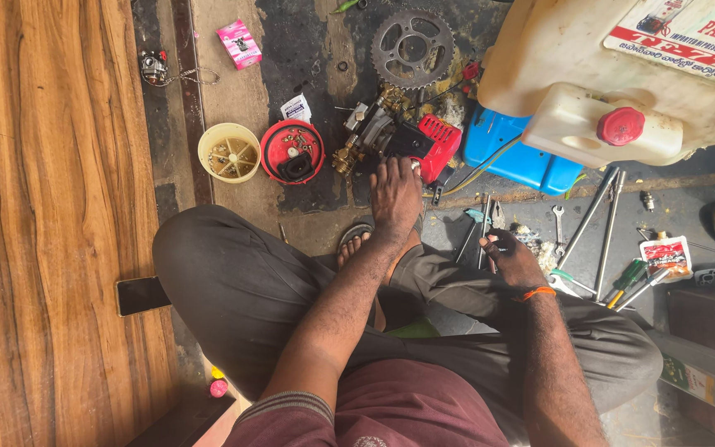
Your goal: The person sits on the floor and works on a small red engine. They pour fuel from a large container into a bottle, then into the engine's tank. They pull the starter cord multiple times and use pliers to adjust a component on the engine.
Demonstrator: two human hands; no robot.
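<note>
On the workshop floor, between the person's bent knees, the small engine w/ its red housing is sitting just ahead of a sandalled foot. Left hand is lying palm-down on the engine's near edge, fingers spread and pressing, not wrapped round anything, so it's bracing the unit rather than lifting it. Right hand is reaching into the loose tools beside the right knee, fingers curled onto a slim metal tool; can't tell if it's fully gripped or only being touched. Judging from this, doing the step well means keeping that left palm firm so the engine isn't rocking, and picking the right-size tool by feel w/o scattering the rest. Red round cover holding small brass bits and the cream cup are sitting just left of the engine; worth keeping screws in there, not on the dirt. Sprocket is lying behind the engine, blue base and white tank to its right. Long rods and a spanner are lying further right, well apart from the engine, so no need to stretch for those.
</note>
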